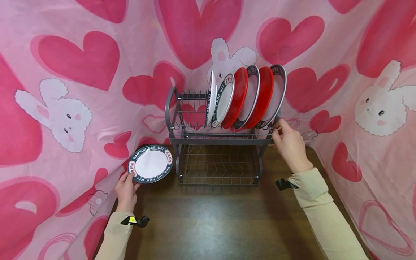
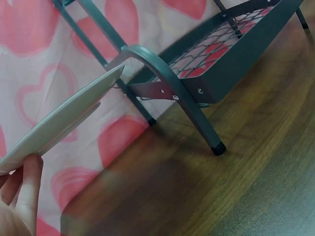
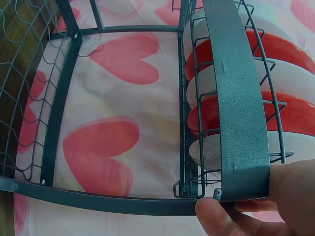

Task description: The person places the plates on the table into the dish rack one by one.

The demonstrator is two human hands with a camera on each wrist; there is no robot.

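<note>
In the head view my left hand (image 1: 126, 191) pinches the near-left rim of a white plate (image 1: 151, 164) with a dark lettered border. That plate is held left of a two-tier grey dish rack (image 1: 224, 141); in the left wrist view the plate's edge (image 2: 64, 115) reaches toward the rack's side frame. My right hand (image 1: 289, 144) grips the front right corner of the upper tier, its thumb and fingers around the bar (image 3: 243, 147). Several plates stand on edge in the upper tier's right part, among them a red plate (image 1: 262, 97) and a white one with a dark border (image 1: 224, 101).
The rack's lower tier (image 1: 219, 166) shows bare wire. A brown wooden table (image 1: 208, 220) carries the rack. Pink cloth (image 1: 146, 43) with hearts and rabbits hangs behind and at both sides, close to each arm.
</note>
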